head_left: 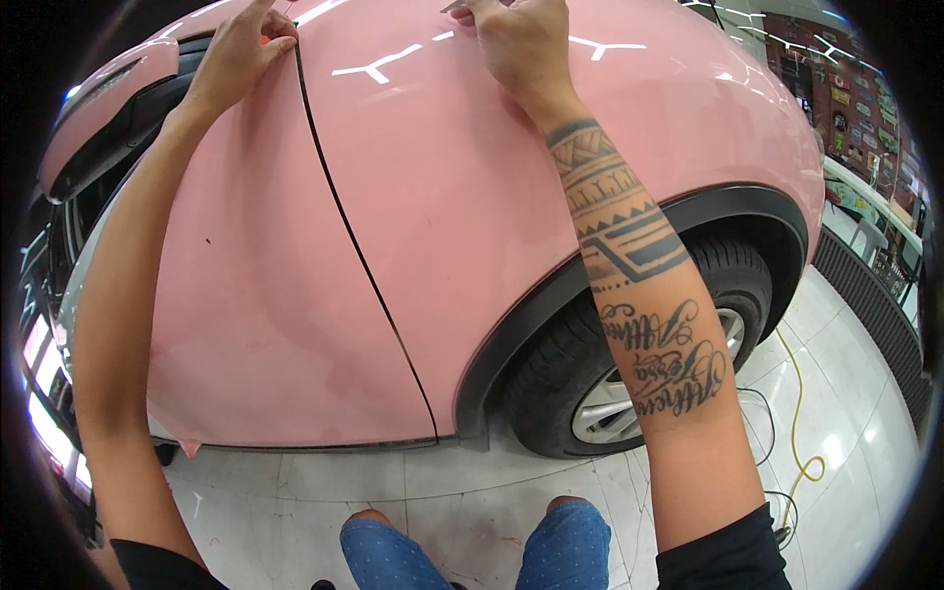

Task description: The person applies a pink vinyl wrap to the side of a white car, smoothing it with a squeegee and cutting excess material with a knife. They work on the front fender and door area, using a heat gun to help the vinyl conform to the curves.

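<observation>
A pink car panel (423, 197) with a glossy surface fills the middle, and a dark seam parts it from the pink door (236, 324). My left hand (241, 54) is at the top of that seam, thumb and fingers pinched together by the door's edge. A small orange-red patch shows between its fingers; what they grip is hidden. Over the upper part of the panel, my right hand (521, 49) is closed on a thin grey pointed blade (452, 6), whose tip sticks out to the left. The top edge of the picture cuts off part of both hands.
The pink-and-black side mirror (108, 118) juts out at left. Below the panel are a black wheel arch (492, 364) and a tyre (551, 393). A yellow cord (801, 413) and black cables lie on the tiled floor (846, 344). A pink scrap (190, 449) hangs under the door.
</observation>
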Motion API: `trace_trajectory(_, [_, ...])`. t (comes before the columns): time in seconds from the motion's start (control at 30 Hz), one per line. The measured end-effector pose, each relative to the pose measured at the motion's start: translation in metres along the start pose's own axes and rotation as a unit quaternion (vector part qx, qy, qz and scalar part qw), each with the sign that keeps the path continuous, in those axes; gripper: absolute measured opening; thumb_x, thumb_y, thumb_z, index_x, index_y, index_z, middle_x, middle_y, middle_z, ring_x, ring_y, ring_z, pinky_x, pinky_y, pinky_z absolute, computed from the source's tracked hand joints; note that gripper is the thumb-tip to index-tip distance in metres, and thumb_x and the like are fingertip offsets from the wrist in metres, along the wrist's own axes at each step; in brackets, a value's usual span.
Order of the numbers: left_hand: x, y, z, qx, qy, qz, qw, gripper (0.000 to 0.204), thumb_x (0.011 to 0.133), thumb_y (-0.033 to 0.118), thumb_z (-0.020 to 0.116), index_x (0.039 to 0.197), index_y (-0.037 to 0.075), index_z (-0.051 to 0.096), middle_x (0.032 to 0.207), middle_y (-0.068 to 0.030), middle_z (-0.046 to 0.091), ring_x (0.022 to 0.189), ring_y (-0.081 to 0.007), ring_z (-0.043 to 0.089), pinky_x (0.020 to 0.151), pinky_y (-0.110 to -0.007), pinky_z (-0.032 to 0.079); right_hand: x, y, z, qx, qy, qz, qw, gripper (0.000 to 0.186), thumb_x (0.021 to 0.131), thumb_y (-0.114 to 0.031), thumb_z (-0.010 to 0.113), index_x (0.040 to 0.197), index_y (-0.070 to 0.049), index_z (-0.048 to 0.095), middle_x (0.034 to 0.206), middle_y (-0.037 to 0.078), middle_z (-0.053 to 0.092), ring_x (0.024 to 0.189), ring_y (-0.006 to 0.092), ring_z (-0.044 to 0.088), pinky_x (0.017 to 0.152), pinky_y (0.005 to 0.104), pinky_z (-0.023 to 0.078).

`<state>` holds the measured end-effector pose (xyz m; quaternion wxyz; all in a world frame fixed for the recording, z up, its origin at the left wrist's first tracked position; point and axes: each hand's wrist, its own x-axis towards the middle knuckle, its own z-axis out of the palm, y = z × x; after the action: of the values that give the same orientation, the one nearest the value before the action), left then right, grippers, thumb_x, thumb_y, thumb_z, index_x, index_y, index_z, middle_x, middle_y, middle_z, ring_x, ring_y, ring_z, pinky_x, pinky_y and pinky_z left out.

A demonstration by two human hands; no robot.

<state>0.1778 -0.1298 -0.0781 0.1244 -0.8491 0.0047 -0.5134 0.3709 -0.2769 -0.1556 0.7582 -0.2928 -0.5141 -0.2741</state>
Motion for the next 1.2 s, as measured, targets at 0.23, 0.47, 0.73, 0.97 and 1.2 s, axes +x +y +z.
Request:
trace_trajectory(0.23, [0.008, -0.002, -0.002, 0.137, -0.055, 0.091, 0.985, 0.052, 0.075, -0.006, 0.058, 0.122, 0.008, 0.041, 0.065, -0.0107, 0.057, 0.061, -0.0256, 0.060, 0.059, -0.037, 0.049, -0.003, 0.006, 0.005, 0.010, 0.011, -0.008, 1.000, 0.009, 0.089, -0.004, 0.061, 0.084, 0.001, 0.055, 0.070, 0.009, 0.064, 0.061, 0.0152, 0.062, 0.057, 0.0282, 0.048])
trace_trajectory(0.47, [0.020, -0.009, -0.002, 0.186, -0.093, 0.122, 0.971, 0.061, 0.074, -0.007, 0.055, 0.128, 0.009, 0.031, 0.061, -0.0101, 0.051, 0.057, -0.0277, 0.057, 0.054, -0.040, 0.045, 0.000, -0.001, 0.001, 0.002, 0.009, -0.015, 1.000, 0.008, 0.089, -0.004, 0.061, 0.086, 0.002, 0.055, 0.071, 0.010, 0.064, 0.062, 0.0153, 0.061, 0.058, 0.0283, 0.048])
trace_trajectory(0.73, [0.021, -0.015, -0.003, 0.194, -0.155, 0.105, 0.963, 0.060, 0.074, -0.006, 0.055, 0.128, 0.008, 0.031, 0.061, -0.0098, 0.051, 0.056, -0.0285, 0.055, 0.054, -0.040, 0.045, -0.005, 0.009, 0.006, 0.019, 0.005, 0.000, 1.000, 0.009, 0.089, -0.004, 0.061, 0.085, 0.002, 0.055, 0.072, 0.009, 0.064, 0.063, 0.0149, 0.061, 0.059, 0.0282, 0.048])
trace_trajectory(0.97, [0.011, -0.055, -0.016, 0.195, -0.121, 0.074, 0.970, 0.026, 0.091, 0.012, 0.063, 0.116, 0.006, 0.060, 0.101, -0.0117, 0.068, 0.095, -0.0217, 0.066, 0.088, -0.033, 0.049, -0.002, 0.000, 0.004, -0.010, 0.013, -0.016, 1.000, 0.009, 0.088, -0.004, 0.061, 0.084, 0.002, 0.055, 0.070, 0.011, 0.064, 0.061, 0.0164, 0.062, 0.058, 0.0291, 0.049])
trace_trajectory(1.2, [0.003, -0.044, -0.006, 0.211, -0.046, 0.160, 0.963, 0.021, 0.091, 0.011, 0.061, 0.102, -0.005, 0.067, 0.096, -0.0139, 0.066, 0.086, -0.0279, 0.065, 0.082, -0.035, 0.050, -0.003, -0.004, 0.005, -0.009, 0.014, -0.006, 1.000, 0.010, 0.087, -0.003, 0.061, 0.084, 0.002, 0.054, 0.069, 0.011, 0.064, 0.059, 0.0168, 0.062, 0.056, 0.0295, 0.049])
